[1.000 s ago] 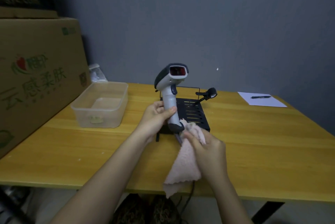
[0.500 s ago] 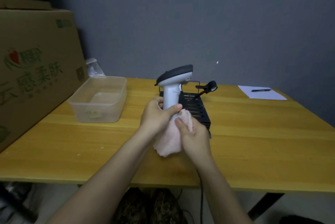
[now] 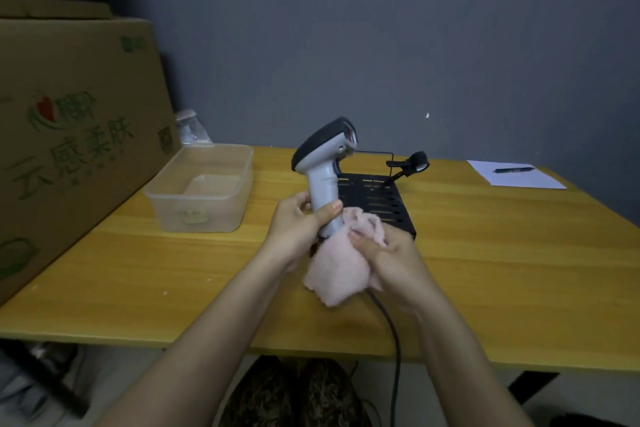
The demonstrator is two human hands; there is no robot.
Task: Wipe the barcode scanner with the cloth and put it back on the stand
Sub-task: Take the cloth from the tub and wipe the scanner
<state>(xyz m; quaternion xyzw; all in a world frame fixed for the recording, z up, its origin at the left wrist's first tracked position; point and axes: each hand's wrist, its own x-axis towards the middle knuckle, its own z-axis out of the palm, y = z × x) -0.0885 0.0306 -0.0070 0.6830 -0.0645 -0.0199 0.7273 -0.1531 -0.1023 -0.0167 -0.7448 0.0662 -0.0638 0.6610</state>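
Observation:
The grey and white barcode scanner (image 3: pixel 325 163) stands upright above the table, head tilted up to the right. My left hand (image 3: pixel 298 229) grips its handle from the left. My right hand (image 3: pixel 388 250) presses a pink cloth (image 3: pixel 337 269) against the bottom of the handle, which the cloth hides. The scanner's black cable (image 3: pixel 389 326) hangs from under the cloth over the table's front edge. The black perforated stand (image 3: pixel 377 203) with its curved clip arm (image 3: pixel 408 168) sits just behind my hands, with nothing on it.
A clear plastic tub (image 3: pixel 204 187) sits left of the scanner. A large cardboard box (image 3: pixel 69 136) fills the left side of the wooden table (image 3: pixel 502 264). A sheet of paper (image 3: pixel 516 177) with a pen (image 3: pixel 514 169) lies at the far right.
The scanner's head has turned from facing me to pointing right and tilted upward. The cloth has bunched up around the handle's lower end instead of hanging loose below my right hand.

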